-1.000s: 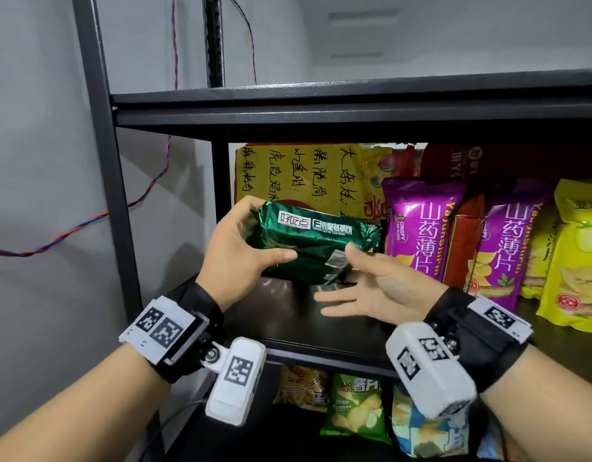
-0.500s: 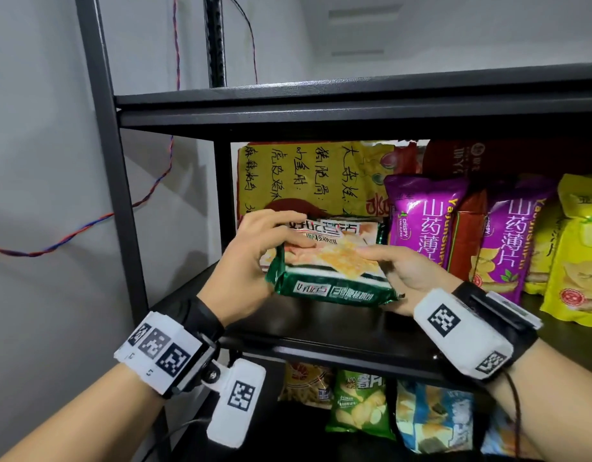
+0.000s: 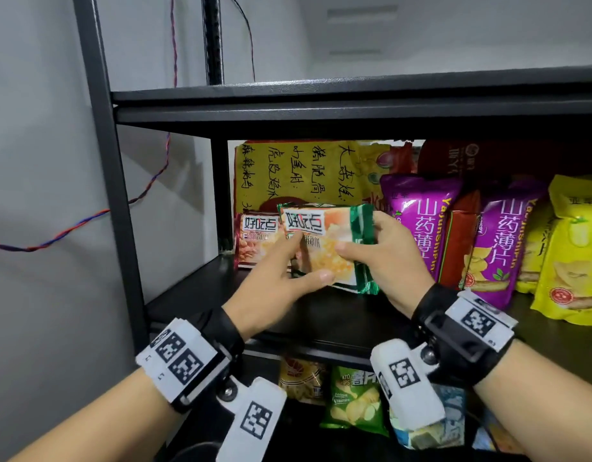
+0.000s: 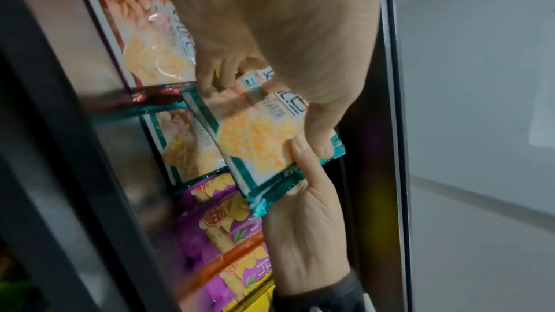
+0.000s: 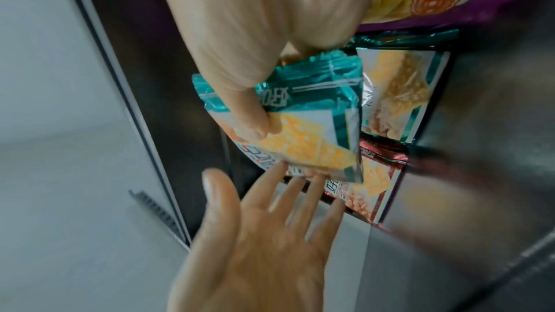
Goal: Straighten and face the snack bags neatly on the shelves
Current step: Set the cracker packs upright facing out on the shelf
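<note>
A green-edged snack bag stands upright on the black shelf, its front facing me. My right hand grips its right side, thumb on the front and fingers behind. My left hand lies with straight, spread fingers touching the bag's left edge, thumb apart below it. A red-edged bag of the same brand stands just to the left. Another green-edged bag stands behind the held one.
A large yellow bag leans at the back. Purple bags, an orange-red pack and yellow bags fill the shelf to the right. The upper shelf hangs close above. More bags sit on the shelf below. A steel post stands left.
The green bag was turned from back-side-up to front-facing and stood upright farther back beside the red-edged bag. My right hand took hold of it and my left hand's fingers straightened.
</note>
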`<state>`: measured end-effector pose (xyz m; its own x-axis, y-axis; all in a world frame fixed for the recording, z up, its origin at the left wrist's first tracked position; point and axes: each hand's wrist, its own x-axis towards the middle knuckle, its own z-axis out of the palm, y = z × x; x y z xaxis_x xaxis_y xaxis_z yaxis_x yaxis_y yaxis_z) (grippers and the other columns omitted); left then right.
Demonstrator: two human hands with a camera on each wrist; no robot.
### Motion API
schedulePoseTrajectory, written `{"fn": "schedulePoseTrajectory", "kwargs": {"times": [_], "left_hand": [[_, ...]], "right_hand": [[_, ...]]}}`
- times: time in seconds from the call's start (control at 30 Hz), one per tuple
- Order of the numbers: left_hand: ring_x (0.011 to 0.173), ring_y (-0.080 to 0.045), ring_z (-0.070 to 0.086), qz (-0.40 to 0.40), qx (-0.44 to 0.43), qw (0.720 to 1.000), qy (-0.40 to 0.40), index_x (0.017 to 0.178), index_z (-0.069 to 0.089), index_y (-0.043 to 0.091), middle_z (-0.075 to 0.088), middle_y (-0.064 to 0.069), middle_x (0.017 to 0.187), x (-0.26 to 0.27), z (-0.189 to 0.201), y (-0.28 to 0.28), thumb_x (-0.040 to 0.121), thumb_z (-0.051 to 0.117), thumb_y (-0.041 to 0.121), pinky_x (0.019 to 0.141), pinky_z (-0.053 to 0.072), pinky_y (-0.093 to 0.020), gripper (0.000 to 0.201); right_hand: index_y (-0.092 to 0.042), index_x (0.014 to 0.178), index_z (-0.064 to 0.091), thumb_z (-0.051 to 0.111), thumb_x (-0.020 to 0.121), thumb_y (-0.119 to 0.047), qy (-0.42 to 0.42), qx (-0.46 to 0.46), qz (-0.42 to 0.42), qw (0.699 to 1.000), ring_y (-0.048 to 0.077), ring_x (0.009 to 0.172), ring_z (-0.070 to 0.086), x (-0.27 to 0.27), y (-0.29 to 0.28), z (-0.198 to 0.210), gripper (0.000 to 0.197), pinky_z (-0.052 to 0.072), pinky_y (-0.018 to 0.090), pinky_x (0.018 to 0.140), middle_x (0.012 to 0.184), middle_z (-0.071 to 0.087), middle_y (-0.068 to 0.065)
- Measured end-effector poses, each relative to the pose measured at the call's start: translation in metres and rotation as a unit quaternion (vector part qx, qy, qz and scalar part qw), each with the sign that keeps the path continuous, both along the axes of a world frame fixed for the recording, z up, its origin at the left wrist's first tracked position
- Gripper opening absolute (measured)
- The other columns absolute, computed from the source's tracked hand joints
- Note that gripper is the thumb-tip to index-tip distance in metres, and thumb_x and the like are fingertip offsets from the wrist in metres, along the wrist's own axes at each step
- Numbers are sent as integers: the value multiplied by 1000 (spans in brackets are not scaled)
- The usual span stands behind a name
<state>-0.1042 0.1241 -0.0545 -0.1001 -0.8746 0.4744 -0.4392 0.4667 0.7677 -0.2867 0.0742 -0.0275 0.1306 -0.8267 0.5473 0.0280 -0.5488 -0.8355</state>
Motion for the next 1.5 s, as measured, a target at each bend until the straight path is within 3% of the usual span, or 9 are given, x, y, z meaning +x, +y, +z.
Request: {"fn": "schedulePoseTrajectory", "kwargs": {"times": [0.13,0.3,0.5,0.63,0.73,0.9,1.0,1.17,1.5], "left_hand": [[127,-16,58,-104,-30,983,145,146,39,16,61,-2,137,-16,4,-6,74,81,26,109,46,-36,83],[110,-21,69,-90,-90,952,280,122,60,14,71,-9,119,-18,7,-13,78,73,3,90,56,-32,48],[103,-30,73,-77,-30,936,343,121,61,6,74,-13,113,12,4,-19,84,71,-1,82,60,-40,39],[109,-37,69,-130,26,911,391,129,59,1,69,-21,122,27,6,-17,82,68,6,87,58,-48,48],[109,-35,69,-153,52,904,395,126,63,4,69,-20,123,31,4,-18,84,70,9,83,59,-43,43],[119,-36,62,-27,35,941,336,133,49,4,63,-19,131,21,2,-21,84,70,3,102,50,-55,53],[117,-22,58,111,23,966,234,133,43,14,55,-7,130,15,2,-18,87,75,9,101,52,-48,57],[102,-8,69,-72,49,970,228,125,58,29,70,7,122,-12,7,1,77,77,44,80,53,-36,54],[108,-29,71,-36,-41,942,332,122,62,8,74,-10,117,11,3,-19,92,65,0,97,55,-50,31]], "right_hand": [[-18,109,60,75,69,18,36,-52,46,997,1,98,68,16,13,-9,55,51,14,86,108,69,-4],[-31,124,61,48,79,24,120,-119,104,980,2,134,47,15,22,-12,72,43,28,109,143,54,-11],[-31,123,61,67,86,0,75,-130,-46,988,4,111,59,-7,9,-1,48,51,29,94,133,59,-11],[-19,125,63,79,75,-36,53,87,44,994,18,120,57,-18,-2,2,55,48,26,89,129,64,3],[-6,109,72,78,71,-23,-1,201,224,954,28,110,66,-13,-2,-6,43,58,53,80,116,71,13],[-5,100,69,67,86,-1,-34,112,143,983,24,89,74,3,-7,-7,15,60,36,60,95,76,9],[-8,98,72,69,85,0,-4,28,47,998,23,88,74,5,-7,-3,15,61,36,68,94,77,6],[-15,118,70,77,76,1,110,-108,-5,988,9,103,69,18,12,-9,46,55,27,92,110,74,-5],[-18,126,67,69,86,-4,104,-127,-8,986,5,132,49,6,6,-10,42,39,33,114,141,56,-5]]}}
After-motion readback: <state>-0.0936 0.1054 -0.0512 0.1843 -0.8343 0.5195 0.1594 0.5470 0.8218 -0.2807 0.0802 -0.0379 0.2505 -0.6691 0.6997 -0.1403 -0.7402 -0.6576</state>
